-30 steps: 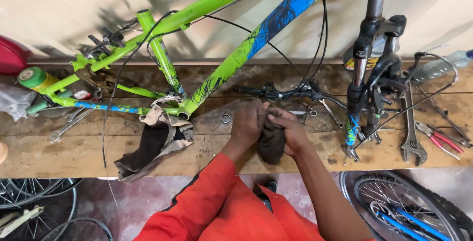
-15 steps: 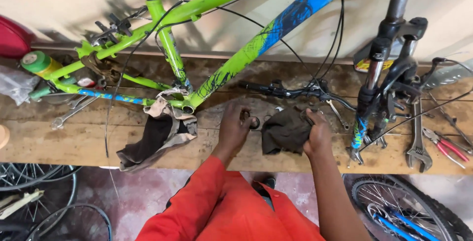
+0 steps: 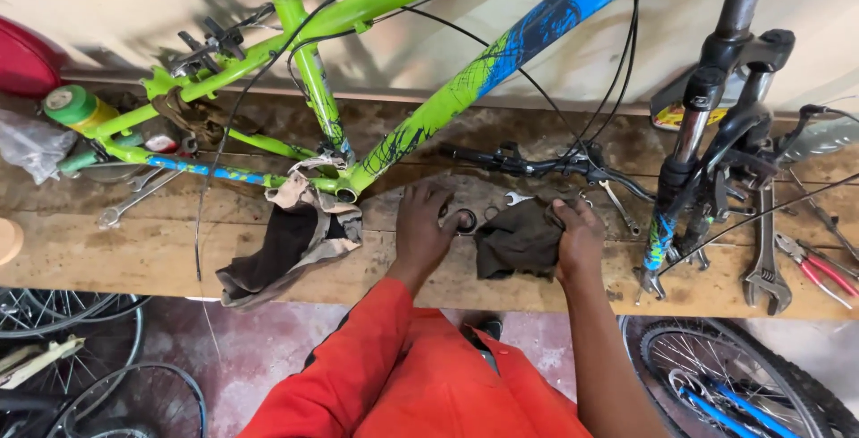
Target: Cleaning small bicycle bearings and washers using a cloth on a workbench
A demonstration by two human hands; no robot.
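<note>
My left hand point(image 3: 425, 223) rests palm down on the wooden bench point(image 3: 143, 246), its fingertips on a small dark ring-shaped part point(image 3: 466, 221). A dark rag point(image 3: 514, 241) is held in my right hand point(image 3: 580, 235) and lies spread on the bench between the two hands. A green and blue bicycle frame point(image 3: 447, 102) lies across the bench just behind them, its bottom bracket close to my left hand. A small spanner point(image 3: 517, 197) lies behind the rag.
A beige and dark cloth point(image 3: 286, 241) hangs over the bench edge at left. The black fork point(image 3: 707, 125), a large wrench point(image 3: 766, 250) and red-handled pliers point(image 3: 819, 268) are at right. A green can point(image 3: 76, 107) stands far left. Wheels point(image 3: 734, 384) lie on the floor.
My hands have moved apart. Before they were together around the bunched rag; now the rag lies spread under my right hand and my left hand is on the small ring part.
</note>
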